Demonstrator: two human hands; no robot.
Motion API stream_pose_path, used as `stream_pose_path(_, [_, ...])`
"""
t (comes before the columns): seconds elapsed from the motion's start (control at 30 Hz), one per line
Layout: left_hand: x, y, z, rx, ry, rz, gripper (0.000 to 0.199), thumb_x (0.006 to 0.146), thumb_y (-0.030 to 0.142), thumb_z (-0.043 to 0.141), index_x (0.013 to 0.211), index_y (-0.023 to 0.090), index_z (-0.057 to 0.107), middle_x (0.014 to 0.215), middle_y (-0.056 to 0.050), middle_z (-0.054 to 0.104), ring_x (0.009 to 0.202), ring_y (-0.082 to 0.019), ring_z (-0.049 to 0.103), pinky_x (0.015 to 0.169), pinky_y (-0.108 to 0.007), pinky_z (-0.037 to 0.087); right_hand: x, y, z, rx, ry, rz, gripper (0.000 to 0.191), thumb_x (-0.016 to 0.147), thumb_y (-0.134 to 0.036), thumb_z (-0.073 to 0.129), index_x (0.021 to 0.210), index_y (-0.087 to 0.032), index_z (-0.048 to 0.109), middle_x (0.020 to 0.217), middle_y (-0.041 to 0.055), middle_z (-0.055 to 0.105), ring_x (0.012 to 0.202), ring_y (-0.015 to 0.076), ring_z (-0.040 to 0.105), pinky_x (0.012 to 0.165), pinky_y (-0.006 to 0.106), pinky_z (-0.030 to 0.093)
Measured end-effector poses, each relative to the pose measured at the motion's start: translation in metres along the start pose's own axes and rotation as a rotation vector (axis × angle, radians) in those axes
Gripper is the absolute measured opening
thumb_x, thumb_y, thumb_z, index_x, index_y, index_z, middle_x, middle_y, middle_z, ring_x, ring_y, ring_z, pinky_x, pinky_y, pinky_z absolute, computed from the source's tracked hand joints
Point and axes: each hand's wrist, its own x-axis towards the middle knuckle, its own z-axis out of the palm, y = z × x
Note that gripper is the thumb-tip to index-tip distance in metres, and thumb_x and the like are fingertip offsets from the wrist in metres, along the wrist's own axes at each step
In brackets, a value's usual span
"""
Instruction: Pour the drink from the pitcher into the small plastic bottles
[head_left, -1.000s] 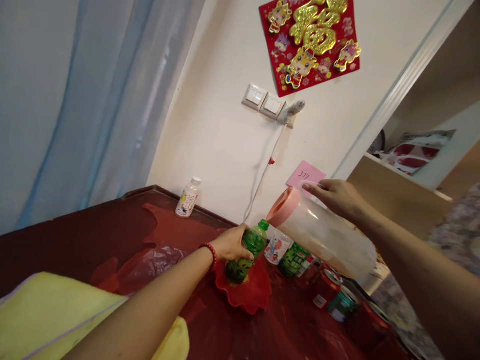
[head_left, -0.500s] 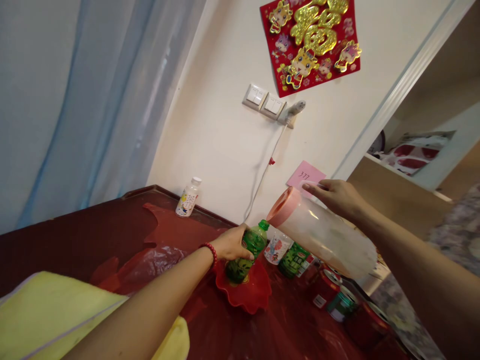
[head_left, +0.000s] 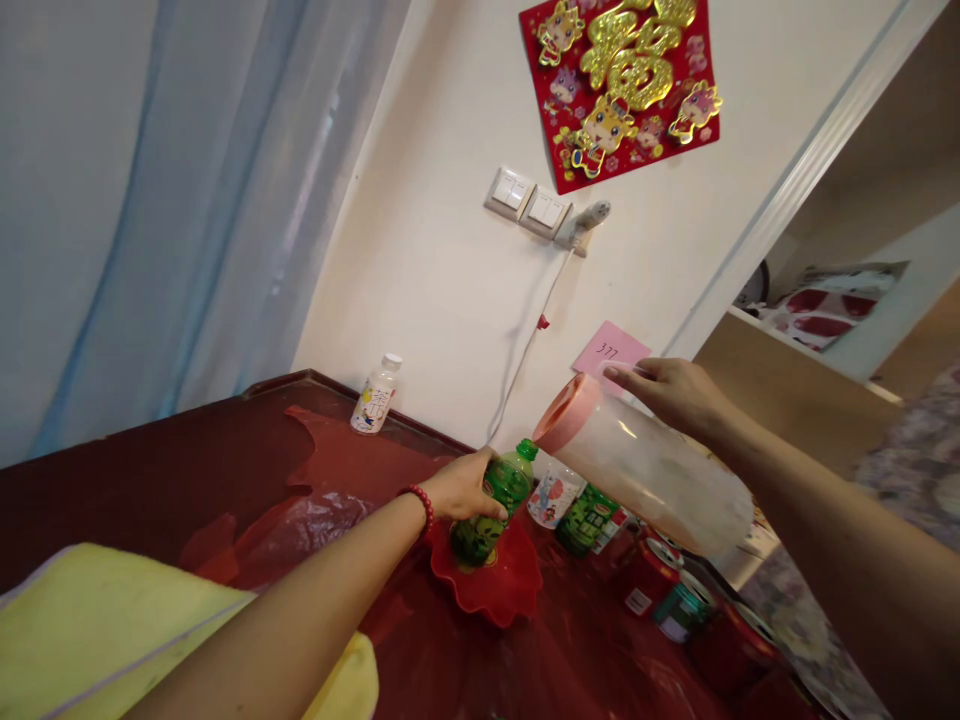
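My left hand (head_left: 466, 490), with a red bead bracelet at the wrist, is wrapped round a green plastic bottle (head_left: 512, 480). The bottle has no cap and leans a little to the right, its base in a red scalloped plate (head_left: 491, 597). Above and to the right, my right hand (head_left: 664, 390) grips the handle of a frosted plastic pitcher (head_left: 652, 470). The pitcher is tilted far over, and its pink rim is close beside the bottle's mouth. Whether liquid passes between them I cannot make out.
Behind the plate stand a white container (head_left: 553, 500), another green bottle (head_left: 586, 520) and several cans, among them a green can (head_left: 684, 607). A white bottle (head_left: 376, 395) stands by the wall. A yellow cloth (head_left: 112, 630) lies at the near left. Blue curtains (head_left: 187, 200) hang at left.
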Motion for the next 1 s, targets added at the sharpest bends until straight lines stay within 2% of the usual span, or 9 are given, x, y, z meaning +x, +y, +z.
stream_pose_path(0.2, [-0.0003, -0.0001, -0.0001, 0.005, 0.004, 0.000, 0.069, 0.058, 0.031, 0.084, 0.120, 0.017, 0.055, 0.107, -0.008, 0.069, 0.095, -0.028, 0.065, 0.077, -0.033, 0.049, -0.0008, 0.0006, -0.0001, -0.004, 0.013, 0.000, 0.074, 0.067, -0.097, 0.033, 0.052, -0.024, 0.034, 0.047, -0.0010, 0.038, 0.049, 0.0158, 0.039, 0.051, 0.031, 0.030])
stream_pose_path(0.77, [-0.0003, -0.0011, -0.0006, -0.002, -0.004, 0.000, 0.066, 0.058, 0.033, 0.083, 0.116, 0.017, 0.054, 0.106, -0.007, 0.069, 0.093, -0.026, 0.065, 0.076, -0.033, 0.049, -0.0007, -0.0001, 0.0004, -0.004, -0.011, 0.013, 0.067, 0.076, -0.087, 0.039, 0.052, -0.024, 0.036, 0.047, -0.0005, 0.039, 0.050, 0.0163, 0.041, 0.052, 0.032, 0.031])
stream_pose_path(1.0, [-0.0002, -0.0015, -0.0010, 0.000, -0.010, 0.008, 0.067, 0.059, 0.033, 0.083, 0.117, 0.018, 0.054, 0.107, -0.007, 0.069, 0.093, -0.026, 0.065, 0.076, -0.032, 0.049, 0.0003, 0.0016, 0.0013, 0.007, 0.001, -0.009, 0.075, 0.068, -0.097, 0.033, 0.052, -0.024, 0.037, 0.046, 0.0002, 0.041, 0.048, 0.0169, 0.042, 0.050, 0.032, 0.031])
